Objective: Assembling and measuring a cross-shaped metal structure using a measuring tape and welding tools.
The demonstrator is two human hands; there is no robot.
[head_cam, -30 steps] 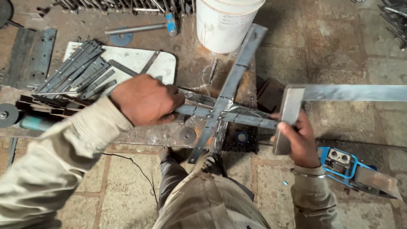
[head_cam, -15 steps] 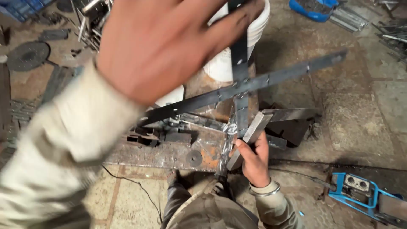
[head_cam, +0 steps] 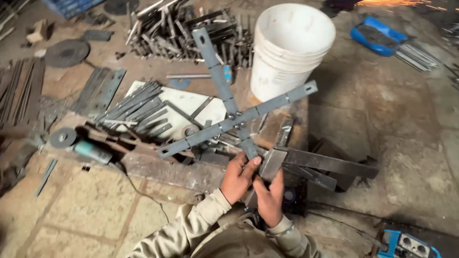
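A cross of two grey flat steel bars (head_cam: 237,118), bolted together at the middle, stands tilted up above the rusty work block (head_cam: 162,167). My left hand (head_cam: 238,177) grips the lower arm of the cross just below the bolts. Right beside it, my right hand (head_cam: 269,197) wraps the same bar's bottom end from underneath. A short steel angle piece (head_cam: 273,162) lies against my right fingers, and I cannot tell whether that hand also holds it. Longer angle bars (head_cam: 330,165) run off to the right from there.
A white plastic bucket (head_cam: 291,48) stands behind the cross. Left of it are a white board (head_cam: 196,102) with a pile of steel strips (head_cam: 136,112), an angle grinder (head_cam: 83,149) and a grinding disc (head_cam: 67,52). More cut steel (head_cam: 177,28) lies at the back. A blue tool (head_cam: 406,244) sits bottom right, with sparks far right.
The cross lay flat under my left hand; that hand swung up near the camera, then came down. Both hands now grip the cross's lower end, which is raised off the block.
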